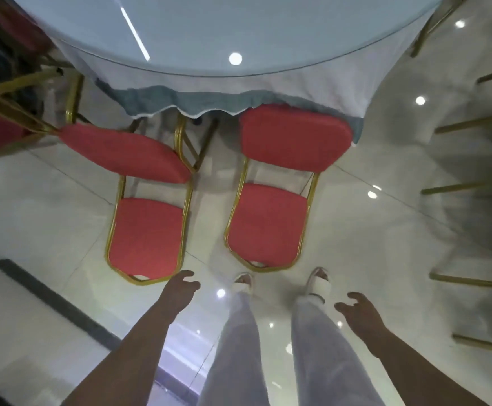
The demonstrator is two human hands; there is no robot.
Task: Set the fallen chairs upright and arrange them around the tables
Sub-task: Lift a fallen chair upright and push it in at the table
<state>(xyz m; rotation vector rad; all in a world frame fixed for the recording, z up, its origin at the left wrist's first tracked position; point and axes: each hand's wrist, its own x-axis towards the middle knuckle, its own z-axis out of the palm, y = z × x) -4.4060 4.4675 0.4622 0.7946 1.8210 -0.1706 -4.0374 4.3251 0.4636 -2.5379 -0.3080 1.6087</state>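
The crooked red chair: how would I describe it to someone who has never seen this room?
Start at the round table with the white cloth. Two red chairs with gold frames stand at its near edge. Take the left chair: its seat sits skewed, clear of the cloth, while the right chair tucks under the hem.

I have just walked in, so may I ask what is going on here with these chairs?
A person stands behind two red chairs with gold frames, the left chair and the right chair. Both are upright and face the round table, seats at the hem of its cloth. The left hand is by the left chair's backrest top and grips nothing; the right hand hangs free. Blurred gold legs jut in at the right edge.
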